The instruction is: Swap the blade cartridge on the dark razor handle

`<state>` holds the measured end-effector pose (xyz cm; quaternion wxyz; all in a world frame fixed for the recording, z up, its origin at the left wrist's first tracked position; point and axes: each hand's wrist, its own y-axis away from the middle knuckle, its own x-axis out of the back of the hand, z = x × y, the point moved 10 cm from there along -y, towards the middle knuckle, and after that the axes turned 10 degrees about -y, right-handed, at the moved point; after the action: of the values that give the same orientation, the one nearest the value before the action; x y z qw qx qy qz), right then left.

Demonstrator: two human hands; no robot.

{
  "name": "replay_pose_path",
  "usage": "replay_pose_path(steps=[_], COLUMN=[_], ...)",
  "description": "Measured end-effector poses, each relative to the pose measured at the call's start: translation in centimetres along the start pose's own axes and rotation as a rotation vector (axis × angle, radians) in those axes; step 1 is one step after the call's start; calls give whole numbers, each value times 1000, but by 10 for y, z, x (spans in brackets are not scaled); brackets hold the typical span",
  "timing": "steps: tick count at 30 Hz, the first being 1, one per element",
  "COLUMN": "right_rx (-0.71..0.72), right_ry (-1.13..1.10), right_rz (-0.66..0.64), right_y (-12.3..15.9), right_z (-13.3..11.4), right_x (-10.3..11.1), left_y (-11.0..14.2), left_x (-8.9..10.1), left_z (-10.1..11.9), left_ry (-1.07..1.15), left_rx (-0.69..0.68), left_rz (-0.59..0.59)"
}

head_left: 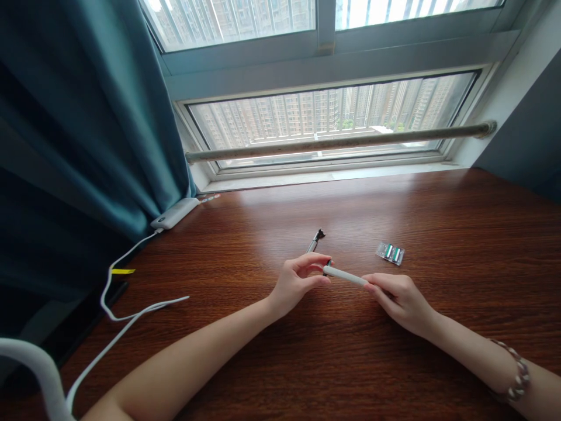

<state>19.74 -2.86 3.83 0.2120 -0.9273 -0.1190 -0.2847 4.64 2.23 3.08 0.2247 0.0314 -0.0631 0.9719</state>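
Note:
Over the wooden desk (pixel 394 362), both my hands hold a slim white stick-like handle (pixel 346 275). My left hand (pixel 298 283) pinches its dark left end with curled fingers. My right hand (pixel 401 298) grips its right end, fingers closed. Just beyond my left hand lies a thin metal razor handle with a dark head (pixel 315 241). A small clear pack with green and white cartridges (pixel 390 253) lies flat on the desk, to the right of the white handle.
A white power bank (pixel 175 213) sits at the desk's back left with a white cable (pixel 118 292) trailing toward me. A teal curtain (pixel 79 117) hangs at the left. A window with a metal rail (pixel 342 141) runs along the far edge.

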Motion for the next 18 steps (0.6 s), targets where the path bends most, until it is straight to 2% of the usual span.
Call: replay_pose_path(steps=[4, 9, 14, 18], right_rx=[-30, 21, -33, -6], right_ry=[11, 28, 45, 80], right_rz=[75, -20, 151, 85], right_y=[1, 2, 2, 2], right_z=[5, -1, 5, 4], right_x=[8, -2, 16, 9], left_y=[0, 0, 1, 0], left_x=[2, -2, -7, -10], left_z=[-2, -7, -8, -9], left_ry=[20, 91, 140, 197], left_rx=[4, 68, 83, 92], left_rz=[26, -4, -43, -46])
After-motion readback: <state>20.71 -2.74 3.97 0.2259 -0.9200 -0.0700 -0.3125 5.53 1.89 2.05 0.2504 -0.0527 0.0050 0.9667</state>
